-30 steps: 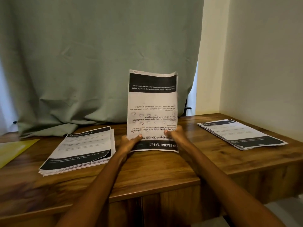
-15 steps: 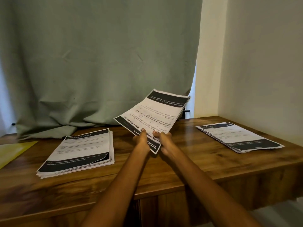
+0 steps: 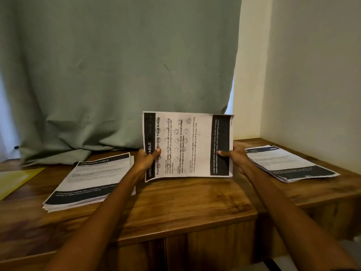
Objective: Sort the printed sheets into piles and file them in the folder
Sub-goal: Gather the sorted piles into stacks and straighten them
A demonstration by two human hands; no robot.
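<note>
A bundle of printed sheets point(image 3: 188, 145) with black bands at both ends stands sideways on its long edge at the middle of the wooden table point(image 3: 195, 202). My left hand point(image 3: 145, 162) grips its left end, thumb on the front. My right hand point(image 3: 234, 159) grips its right end the same way. A thick pile of sheets point(image 3: 91, 180) lies flat on the left. A thinner pile point(image 3: 289, 163) lies flat on the right. A yellow folder point(image 3: 15, 178) shows at the far left edge.
A green curtain point(image 3: 117, 75) hangs behind the table and bunches on its back edge. A cream wall point(image 3: 312, 75) closes off the right side. The table's front edge drops to cabinet doors point(image 3: 195, 251) below.
The bundle stood upright on its short edge, then tilted, and now stands turned onto its long edge. My hands moved from its bottom corners out to its two ends.
</note>
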